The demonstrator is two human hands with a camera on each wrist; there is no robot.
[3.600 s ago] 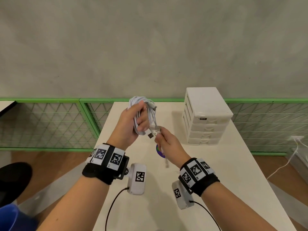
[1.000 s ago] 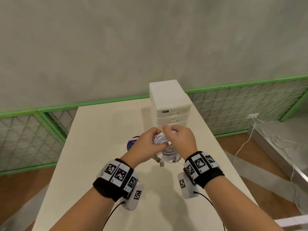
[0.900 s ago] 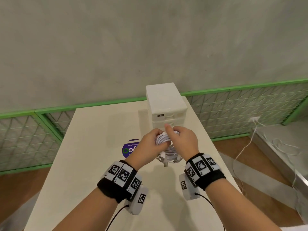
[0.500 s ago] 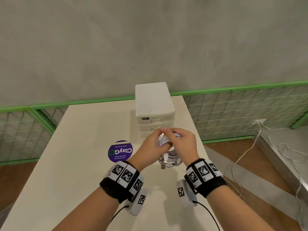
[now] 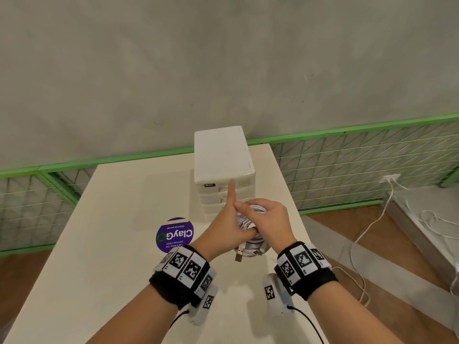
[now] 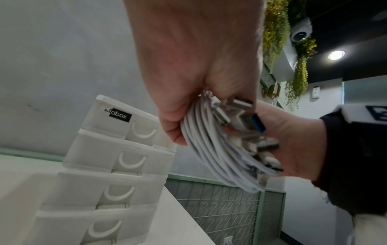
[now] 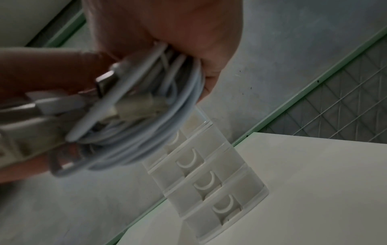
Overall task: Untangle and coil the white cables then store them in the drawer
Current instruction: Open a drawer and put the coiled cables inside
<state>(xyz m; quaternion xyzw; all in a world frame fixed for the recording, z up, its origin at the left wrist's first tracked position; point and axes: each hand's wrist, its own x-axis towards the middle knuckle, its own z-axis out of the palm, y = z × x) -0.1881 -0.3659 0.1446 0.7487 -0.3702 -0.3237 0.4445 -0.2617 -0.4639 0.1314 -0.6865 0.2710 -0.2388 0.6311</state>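
Note:
A coil of white cables (image 5: 248,223) hangs between both hands just in front of the white drawer unit (image 5: 221,155), above the table. My right hand (image 5: 269,219) grips the coil from the right. My left hand (image 5: 223,227) holds it from the left, index finger straight and pointing at the top drawer front (image 5: 236,186); I cannot tell if it touches. A USB plug (image 5: 239,254) dangles below the coil. The left wrist view shows my thumb (image 6: 173,129) on the cable bundle (image 6: 205,149) beside the shut drawers (image 6: 117,164). In the right wrist view the coil (image 7: 159,122) sits in my fingers.
A round purple ClayGo sticker (image 5: 175,235) lies on the table (image 5: 111,269) left of the hands. Behind and beside the table runs a green-framed mesh fence (image 5: 347,170). Another white cable (image 5: 367,232) trails over the floor on the right from a wall socket.
The coil, earlier held high with my right hand pinching a plug, now sits low before the drawers in both hands. My left index finger has straightened toward the top drawer.

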